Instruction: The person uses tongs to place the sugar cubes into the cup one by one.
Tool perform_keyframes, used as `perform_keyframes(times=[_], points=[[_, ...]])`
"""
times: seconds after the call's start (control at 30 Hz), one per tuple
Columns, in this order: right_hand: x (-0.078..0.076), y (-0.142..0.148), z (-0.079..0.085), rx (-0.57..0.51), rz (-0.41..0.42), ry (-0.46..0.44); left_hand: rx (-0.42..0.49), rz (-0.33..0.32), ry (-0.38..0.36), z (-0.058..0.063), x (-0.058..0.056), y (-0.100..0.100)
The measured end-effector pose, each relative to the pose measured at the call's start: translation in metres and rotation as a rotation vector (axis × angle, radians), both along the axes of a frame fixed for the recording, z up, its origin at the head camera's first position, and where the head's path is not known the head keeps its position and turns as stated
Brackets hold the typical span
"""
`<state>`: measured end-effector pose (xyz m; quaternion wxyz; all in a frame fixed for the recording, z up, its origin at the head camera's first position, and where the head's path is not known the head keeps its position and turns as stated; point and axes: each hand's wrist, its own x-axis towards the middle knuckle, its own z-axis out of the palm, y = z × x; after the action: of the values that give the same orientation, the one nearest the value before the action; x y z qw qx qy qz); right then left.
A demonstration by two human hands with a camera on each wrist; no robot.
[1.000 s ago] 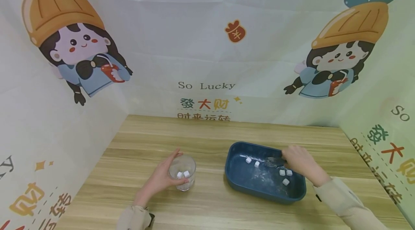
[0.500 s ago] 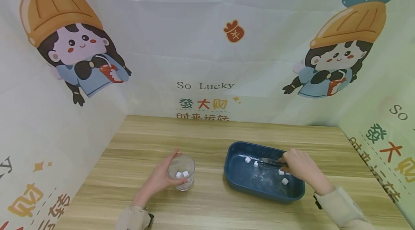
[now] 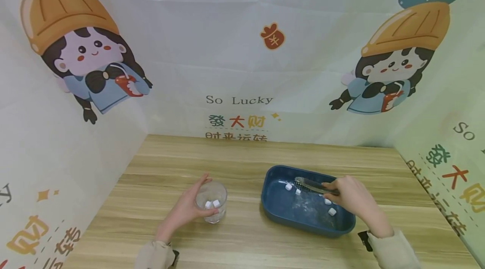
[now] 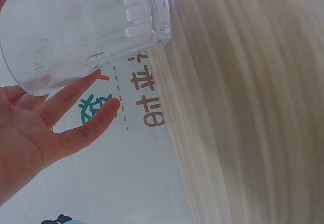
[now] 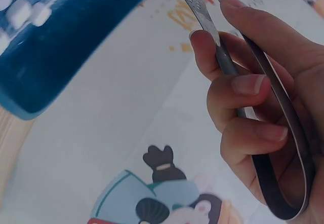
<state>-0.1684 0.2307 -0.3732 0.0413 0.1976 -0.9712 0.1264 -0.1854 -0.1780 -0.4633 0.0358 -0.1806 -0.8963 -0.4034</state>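
Note:
My left hand [image 3: 186,206] holds a clear glass [image 3: 217,189] upright on the table, thumb on the near side and fingers on the far side. Several white cubes, like sugar cubes, lie in the bottom of the glass [image 4: 66,31], seen through its wall in the left wrist view. A pair of metal tongs [image 3: 308,185] is gripped in my right hand [image 3: 354,197], fingers curled round its arms. The tongs' perforated tips hover over the far side of a blue tray [image 3: 299,227], apart from the cubes and with nothing visibly between them. Loose white cubes [image 3: 332,211] lie in the tray.
White powder or crumbs [image 3: 305,206] dust the tray's floor. The wooden table [image 3: 242,243] runs back to a printed cloth wall [image 3: 242,71]. Table surface lies between the glass and the tray.
My right hand has turned the tongs, whose tips have moved left and up toward the tray's far wall. My left hand and the glass stay put.

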Motion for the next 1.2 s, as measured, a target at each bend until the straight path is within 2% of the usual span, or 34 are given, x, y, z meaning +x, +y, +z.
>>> perform_keyframes(times=[0.37,0.6,0.97,1.2], points=[[0.004,-0.001,0.004,-0.126,-0.061,0.036,-0.010,0.006,0.010,-0.001,0.001,0.000],[0.008,-0.004,0.008,-0.234,-0.070,0.101,-0.018,0.015,0.007,-0.001,0.000,0.001],[0.013,-0.012,0.015,-0.292,-0.069,0.168,-0.019,0.021,0.014,-0.002,0.001,0.000],[0.015,-0.019,0.018,-0.321,-0.073,0.278,-0.021,0.014,0.013,-0.002,0.001,0.000]])
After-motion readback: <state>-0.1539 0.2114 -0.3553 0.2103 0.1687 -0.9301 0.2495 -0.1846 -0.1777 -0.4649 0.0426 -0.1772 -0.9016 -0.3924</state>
